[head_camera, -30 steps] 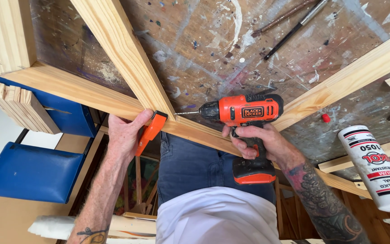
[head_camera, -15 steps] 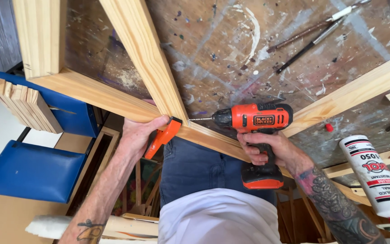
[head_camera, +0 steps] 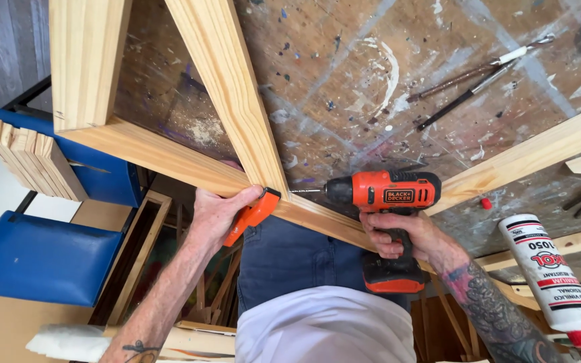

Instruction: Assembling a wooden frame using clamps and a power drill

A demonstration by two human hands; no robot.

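Head view: right hand point(head_camera: 398, 235) clamped on drill point(head_camera: 388, 195), left hand point(head_camera: 220, 212) apparently gripping orange clamp point(head_camera: 253, 215); keep bit square to frame joint point(head_camera: 270, 191).

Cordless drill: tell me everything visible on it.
The cordless drill has an orange plastic body, a black chuck at its nose and a black-and-orange battery block at the foot of the grip. It lies level, its thin bit pointing left at the joint of the wooden frame, next to the orange clamp. The right hand wraps its grip; the left hand presses the clamp at the frame's edge.
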